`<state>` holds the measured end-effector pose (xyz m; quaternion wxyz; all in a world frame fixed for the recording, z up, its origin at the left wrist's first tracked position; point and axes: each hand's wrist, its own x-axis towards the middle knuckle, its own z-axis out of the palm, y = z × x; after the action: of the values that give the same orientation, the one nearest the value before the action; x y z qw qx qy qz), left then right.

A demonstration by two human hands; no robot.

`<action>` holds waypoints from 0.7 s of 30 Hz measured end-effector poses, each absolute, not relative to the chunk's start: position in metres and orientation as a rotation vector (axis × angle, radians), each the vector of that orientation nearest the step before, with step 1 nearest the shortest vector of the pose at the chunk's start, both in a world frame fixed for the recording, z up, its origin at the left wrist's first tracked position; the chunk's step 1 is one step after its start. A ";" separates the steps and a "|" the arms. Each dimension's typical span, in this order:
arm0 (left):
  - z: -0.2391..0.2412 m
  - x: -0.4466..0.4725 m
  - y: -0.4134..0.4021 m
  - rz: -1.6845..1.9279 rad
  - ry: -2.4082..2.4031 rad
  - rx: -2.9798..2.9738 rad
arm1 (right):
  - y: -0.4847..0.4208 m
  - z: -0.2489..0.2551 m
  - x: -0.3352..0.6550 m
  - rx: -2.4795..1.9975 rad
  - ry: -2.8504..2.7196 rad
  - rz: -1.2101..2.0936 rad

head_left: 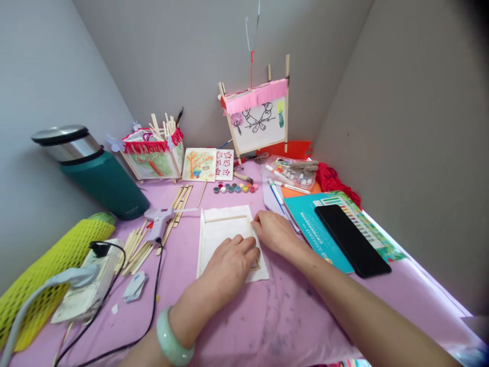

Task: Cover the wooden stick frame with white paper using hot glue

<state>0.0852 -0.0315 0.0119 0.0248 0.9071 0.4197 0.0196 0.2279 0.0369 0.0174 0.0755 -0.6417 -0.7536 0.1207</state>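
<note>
Wooden frame (225,218) on white sheet (211,232)

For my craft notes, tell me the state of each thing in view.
Left hand: open, resting on the wooden frame
Right hand: open, touching the frame
White sheet: flat under the frame
Hot glue gun: lying down, cord attached
Green flask: lid on
Black phone: flat on a teal book

wooden frame (225,218) on sheet (209,244) | glue gun (158,220) left | paint pots (235,188) behind | phone (352,239) right, on booklet (314,224)

The camera sits on the person's head (one view only), looking forward and down, close above the left hand (229,267) and right hand (273,233)
</note>
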 end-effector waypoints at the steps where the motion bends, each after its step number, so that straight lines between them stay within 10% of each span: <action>1: 0.012 0.085 -0.031 0.067 1.300 2.807 | 0.039 0.018 0.225 -1.945 -2.255 0.359; 21: 0.008 0.084 -0.030 0.022 1.312 2.835 | 0.059 0.009 0.215 -1.979 -2.232 0.352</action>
<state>0.0843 -0.0296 0.0081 0.0089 0.9075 0.4198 0.0072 0.2147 0.0593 0.0087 0.0687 -0.6574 -0.7413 0.1170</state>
